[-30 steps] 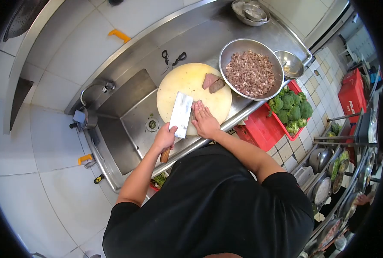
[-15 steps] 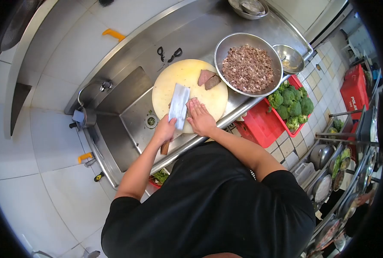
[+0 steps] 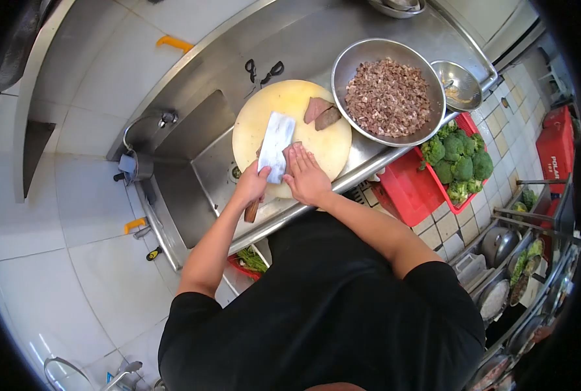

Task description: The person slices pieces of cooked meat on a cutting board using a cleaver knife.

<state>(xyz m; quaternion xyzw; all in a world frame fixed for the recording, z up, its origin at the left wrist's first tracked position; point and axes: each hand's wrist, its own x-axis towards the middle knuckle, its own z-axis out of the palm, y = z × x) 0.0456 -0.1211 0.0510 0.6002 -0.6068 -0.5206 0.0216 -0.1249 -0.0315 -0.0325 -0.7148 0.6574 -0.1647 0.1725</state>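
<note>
My left hand (image 3: 252,184) grips a cleaver (image 3: 277,142) near the blade's heel, its wooden handle sticking out below my fist. The broad pale blade lies over a round cutting board (image 3: 254,117). My right hand (image 3: 309,177) rests flat, fingers stretched out, pressing on a piece of meat (image 3: 295,146) beside the blade; most of that piece is hidden under my fingers. Two larger brown-pink pieces of meat (image 3: 321,113) lie at the board's upper right. Past them stands a steel bowl (image 3: 340,68) filled with diced meat (image 3: 388,98).
The board sits across a steel sink (image 3: 176,195) with a tap (image 3: 166,118). Black scissors (image 3: 264,73) lie behind it. A small steel bowl (image 3: 476,98) stands beside the large one. Broccoli (image 3: 457,156) fills a red crate (image 3: 447,195) below right. Shelves (image 3: 499,267) hold more food.
The whole view has shifted slightly. The cleaver is still in my left hand, its blade appearing tilted a bit more to the side. My right hand stays on the meat.
</note>
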